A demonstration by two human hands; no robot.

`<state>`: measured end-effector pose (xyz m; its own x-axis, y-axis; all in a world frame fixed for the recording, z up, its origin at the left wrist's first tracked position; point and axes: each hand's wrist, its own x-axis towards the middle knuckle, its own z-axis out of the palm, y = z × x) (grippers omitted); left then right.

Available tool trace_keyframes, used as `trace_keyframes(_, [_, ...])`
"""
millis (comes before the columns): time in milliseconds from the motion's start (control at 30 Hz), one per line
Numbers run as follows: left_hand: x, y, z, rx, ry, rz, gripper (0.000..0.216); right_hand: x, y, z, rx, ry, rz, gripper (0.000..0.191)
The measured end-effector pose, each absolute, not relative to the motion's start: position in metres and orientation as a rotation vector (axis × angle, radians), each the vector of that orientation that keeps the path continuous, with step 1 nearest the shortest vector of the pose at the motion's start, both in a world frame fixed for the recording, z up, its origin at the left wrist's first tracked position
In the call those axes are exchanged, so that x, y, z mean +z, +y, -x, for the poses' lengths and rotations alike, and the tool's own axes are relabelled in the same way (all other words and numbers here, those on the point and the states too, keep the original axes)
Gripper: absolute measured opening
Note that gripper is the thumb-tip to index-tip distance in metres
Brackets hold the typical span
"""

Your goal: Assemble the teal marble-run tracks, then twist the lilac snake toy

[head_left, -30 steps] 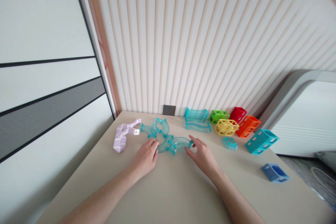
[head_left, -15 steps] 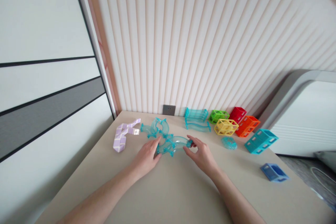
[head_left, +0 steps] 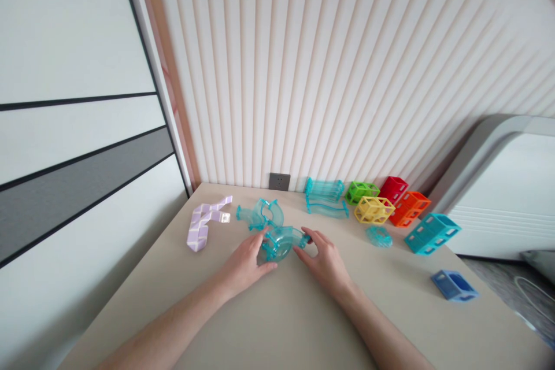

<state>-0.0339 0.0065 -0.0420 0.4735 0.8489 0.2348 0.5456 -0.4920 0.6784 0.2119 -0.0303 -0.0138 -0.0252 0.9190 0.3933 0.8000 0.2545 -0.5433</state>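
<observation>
Right grip on teal track

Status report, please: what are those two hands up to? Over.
Left hand and right hand holding opposite ends of curved teal pieces. More teal pieces close behind. Purple strap off left.

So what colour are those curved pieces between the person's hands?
The curved pieces are see-through teal, a blue-green; the head view shows it best.

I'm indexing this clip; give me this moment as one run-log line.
left hand: holding left end of curved teal track pieces | right hand: holding right end | also on table: lilac strap, blue hollow block
</observation>
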Motion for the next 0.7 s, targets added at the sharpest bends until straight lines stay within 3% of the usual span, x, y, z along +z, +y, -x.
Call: trace_keyframes(700, [-0.038, 0.014, 0.037, 0.824, 1.288, -2.415, 0.043, -0.005, -0.029, -0.232, 0.327, -1.949, 1.469, 0.048])
